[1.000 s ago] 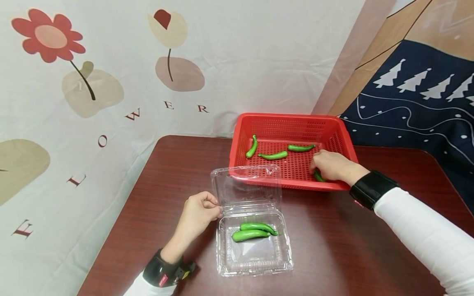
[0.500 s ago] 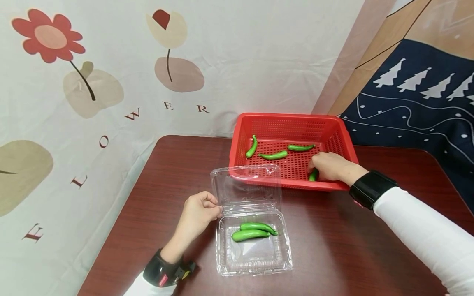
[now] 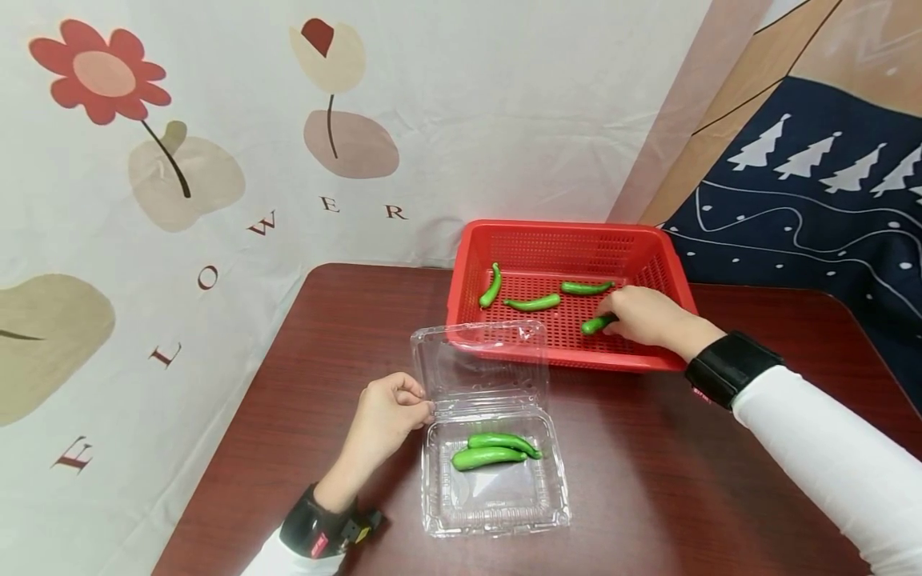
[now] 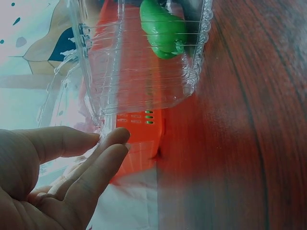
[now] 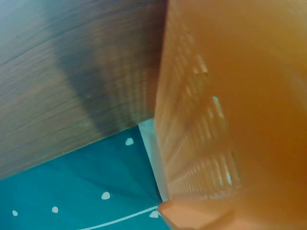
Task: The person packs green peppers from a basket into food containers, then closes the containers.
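My right hand [image 3: 643, 314] is inside the red plastic basket [image 3: 569, 354] and holds a green chili pepper [image 3: 598, 324], whose thick end sticks out to the left of the fingers. Three more peppers lie on the basket floor, among them a curved pepper [image 3: 491, 286] at the left. A clear plastic clamshell container [image 3: 497, 504] stands with its lid raised, two green peppers [image 3: 490, 457] side by side in its base. At its hinge, my left hand [image 3: 389, 418] pinches the left edge between thumb and fingers; the left wrist view shows these fingers [image 4: 91, 177] close up.
The raised lid [image 3: 479, 364] overlaps the basket's front wall in the head view. Behind the brown table [image 3: 346, 320] hangs a pale flower-print cloth [image 3: 461, 104], with a dark blue tree-print cloth [image 3: 814, 208] at the right. The right wrist view is mostly basket wall [image 5: 201, 134].
My right hand has turned the pepper and lifted it slightly, so its thick end now points left. My left hand and the clamshell container stay in place.
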Action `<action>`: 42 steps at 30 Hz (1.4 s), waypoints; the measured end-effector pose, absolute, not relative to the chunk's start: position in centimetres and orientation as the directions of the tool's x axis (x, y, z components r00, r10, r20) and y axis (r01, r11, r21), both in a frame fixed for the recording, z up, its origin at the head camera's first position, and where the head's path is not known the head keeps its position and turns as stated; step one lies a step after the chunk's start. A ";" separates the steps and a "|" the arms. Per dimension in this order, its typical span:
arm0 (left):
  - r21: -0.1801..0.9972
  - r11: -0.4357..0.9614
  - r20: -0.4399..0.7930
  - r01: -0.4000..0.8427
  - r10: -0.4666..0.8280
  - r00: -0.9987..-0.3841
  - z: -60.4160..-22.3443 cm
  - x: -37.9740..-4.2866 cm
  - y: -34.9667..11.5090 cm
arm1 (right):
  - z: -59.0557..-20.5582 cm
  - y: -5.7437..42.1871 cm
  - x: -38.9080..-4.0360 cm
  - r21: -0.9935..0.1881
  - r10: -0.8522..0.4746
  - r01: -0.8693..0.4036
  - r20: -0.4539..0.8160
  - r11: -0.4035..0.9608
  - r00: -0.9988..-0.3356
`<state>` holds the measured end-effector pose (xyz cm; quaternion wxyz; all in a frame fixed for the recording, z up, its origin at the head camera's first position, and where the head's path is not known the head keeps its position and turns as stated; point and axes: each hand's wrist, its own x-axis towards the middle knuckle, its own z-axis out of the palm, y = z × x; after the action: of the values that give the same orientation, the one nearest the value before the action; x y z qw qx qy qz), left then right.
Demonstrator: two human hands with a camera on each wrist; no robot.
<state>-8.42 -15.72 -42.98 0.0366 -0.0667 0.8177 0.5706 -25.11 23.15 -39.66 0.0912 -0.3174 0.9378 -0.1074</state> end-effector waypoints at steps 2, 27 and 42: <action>0.928 0.340 -0.137 -0.152 -0.068 -0.988 -43.0 -8.4 -15.7 | -39.2 23.1 -25.1 -0.263 -0.602 -0.567 -0.071 0.780 -0.795; 0.924 0.355 -0.129 -0.142 -0.059 -0.990 -43.1 -8.6 -15.7 | -33.4 21.3 -21.5 -0.363 -0.487 -0.544 0.243 0.756 -0.839; 0.931 0.325 -0.152 -0.165 -0.066 -0.986 -43.1 -8.5 -15.7 | -34.6 18.5 -16.8 -0.361 -0.557 -0.735 0.486 0.574 -0.673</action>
<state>-8.46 -15.70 -43.09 0.0431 -0.0710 0.8128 0.5766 -16.83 18.53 -34.55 -0.1616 -0.3705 0.8723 -0.2753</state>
